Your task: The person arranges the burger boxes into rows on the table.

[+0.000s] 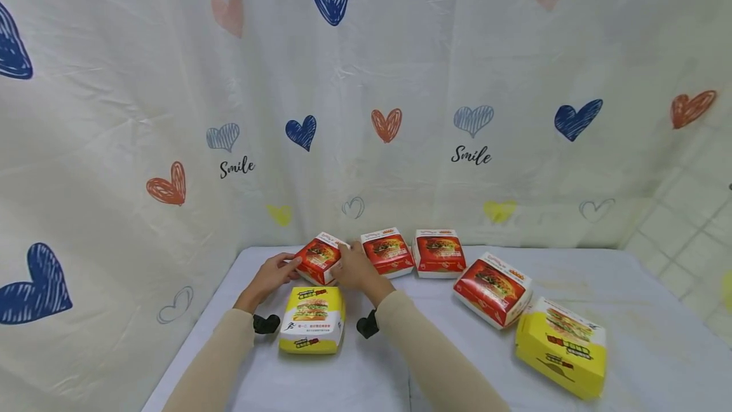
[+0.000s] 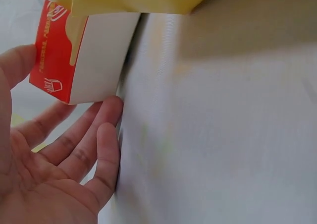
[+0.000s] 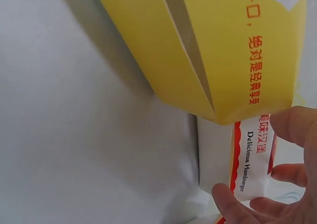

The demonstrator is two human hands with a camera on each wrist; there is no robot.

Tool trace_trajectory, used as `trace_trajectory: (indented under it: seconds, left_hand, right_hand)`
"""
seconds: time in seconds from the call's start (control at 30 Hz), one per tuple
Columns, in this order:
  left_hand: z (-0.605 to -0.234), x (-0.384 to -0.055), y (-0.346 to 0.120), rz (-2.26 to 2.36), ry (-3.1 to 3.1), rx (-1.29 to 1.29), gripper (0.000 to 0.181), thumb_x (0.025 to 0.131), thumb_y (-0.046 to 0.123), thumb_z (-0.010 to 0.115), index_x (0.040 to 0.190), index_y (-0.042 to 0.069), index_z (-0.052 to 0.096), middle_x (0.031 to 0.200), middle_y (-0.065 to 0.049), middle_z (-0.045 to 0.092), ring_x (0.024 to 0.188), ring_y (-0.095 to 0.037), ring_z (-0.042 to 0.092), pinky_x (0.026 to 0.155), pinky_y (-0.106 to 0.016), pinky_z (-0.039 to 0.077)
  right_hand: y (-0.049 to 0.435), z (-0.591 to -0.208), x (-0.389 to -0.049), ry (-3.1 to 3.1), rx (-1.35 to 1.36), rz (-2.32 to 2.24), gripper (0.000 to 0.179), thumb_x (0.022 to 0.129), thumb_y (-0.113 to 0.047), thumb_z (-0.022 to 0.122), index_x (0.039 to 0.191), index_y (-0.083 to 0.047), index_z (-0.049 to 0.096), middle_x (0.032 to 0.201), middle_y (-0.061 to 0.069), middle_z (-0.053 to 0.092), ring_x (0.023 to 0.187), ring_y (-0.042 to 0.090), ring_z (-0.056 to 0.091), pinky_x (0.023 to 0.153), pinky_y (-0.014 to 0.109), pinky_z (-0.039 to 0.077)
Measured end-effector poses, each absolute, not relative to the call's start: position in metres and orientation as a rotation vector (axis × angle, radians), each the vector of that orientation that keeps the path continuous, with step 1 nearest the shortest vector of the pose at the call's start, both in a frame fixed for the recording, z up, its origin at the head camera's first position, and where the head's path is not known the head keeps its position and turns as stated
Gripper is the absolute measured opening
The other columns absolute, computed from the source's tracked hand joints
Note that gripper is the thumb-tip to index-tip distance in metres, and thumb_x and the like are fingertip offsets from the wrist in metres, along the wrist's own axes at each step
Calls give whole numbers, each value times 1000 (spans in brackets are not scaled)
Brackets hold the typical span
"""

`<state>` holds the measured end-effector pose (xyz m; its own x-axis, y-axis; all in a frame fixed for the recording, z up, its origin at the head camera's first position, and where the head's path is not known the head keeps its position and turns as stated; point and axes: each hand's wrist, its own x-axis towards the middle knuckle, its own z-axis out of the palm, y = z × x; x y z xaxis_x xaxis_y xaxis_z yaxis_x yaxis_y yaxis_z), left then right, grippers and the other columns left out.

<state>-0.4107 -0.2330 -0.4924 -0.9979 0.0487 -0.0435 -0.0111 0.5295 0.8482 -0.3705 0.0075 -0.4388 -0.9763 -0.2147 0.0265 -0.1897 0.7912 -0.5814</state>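
Beige sleeves (image 1: 208, 364) lie nearest. The left hand (image 1: 273, 278) holds the left side of a red burger box (image 1: 317, 259) (angled, just behind a yellow box (image 1: 311, 322) on the counter (image 1: 640, 361)); the right hand (image 1: 356, 268) grips its right side. Rightward sit two red boxes (image 1: 387, 253), another red box (image 1: 493, 288) and a second yellow box (image 1: 560, 348).

I see pale curtain (image 1: 412, 68) behind white-clothed table (image 1: 646, 323), curtain printed with coloured hearts (image 1: 330, 4), black "Smile" lettering (image 1: 471, 156). Pale tiles (image 1: 680, 227) at right; wall or floor, I can't tell. Light soft, even.
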Motion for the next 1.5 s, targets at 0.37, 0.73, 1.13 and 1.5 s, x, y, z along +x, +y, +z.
trace_trajectory:
  seconds: [0.37,0.73,1.13,1.5]
  left_hand:
    - [-493,-410,-237,1547,2693,-31,57,104,50,53,141,6,54,120,-18,68,96,-21,68,87,-35,57]
    - [-492,-407,-234,1549,2693,-69,70,97,55,63,147,10,45,114,-15,63,95,-20,68,91,-36,58]
    - [-494,-405,-234,1563,2698,1,69,94,55,68,143,11,46,130,-20,66,105,-25,69,96,-43,55]
    - [-495,-405,-234,1490,2713,37,82,91,64,65,155,18,43,131,-17,66,108,-26,65,97,-45,52]
  right_hand:
    - [3,-444,-362,2955,-287,-922,70,98,-36,68,157,-13,39,161,18,30,130,34,54,104,50,53]
    - [4,-442,-363,2968,-283,-921,64,102,-29,63,155,-3,38,159,22,39,140,37,49,111,54,46]
    - [5,-446,-366,3017,-256,-862,60,101,-28,63,150,-1,41,152,23,46,131,37,56,109,53,48]
    - [5,-453,-370,3079,-298,-783,49,104,-28,59,144,-2,46,143,22,53,121,31,62,104,48,53]
